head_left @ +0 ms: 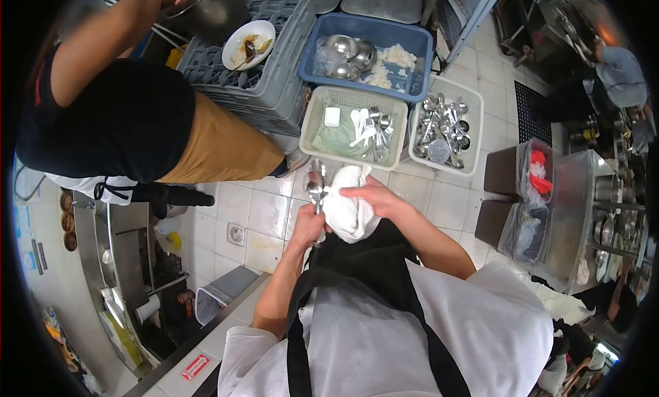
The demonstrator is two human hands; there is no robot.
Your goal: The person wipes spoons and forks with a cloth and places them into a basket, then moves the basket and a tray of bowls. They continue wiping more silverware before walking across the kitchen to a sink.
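Note:
My left hand (309, 225) is closed round the handles of several metal spoons (315, 183), whose bowls point away from me. Bunched against them is a white cloth (351, 215), gripped by my right hand (376, 196). Part of the left fingers is hidden behind the cloth. Just beyond my hands stands a pale green basket (312, 132) with white plastic spoons, metal cutlery and a small white box in it. To its right, a white basket (472, 115) is heaped with metal spoons and ladle-like pieces.
A blue tub (427, 57) holding metal bowls and white food scraps sits behind the baskets. Grey dish racks (278, 88) carry a soiled white bowl (248, 45). A co-worker (123, 115) stands at left, another person (621, 74) at far right. Lined bins (525, 229) are on the right.

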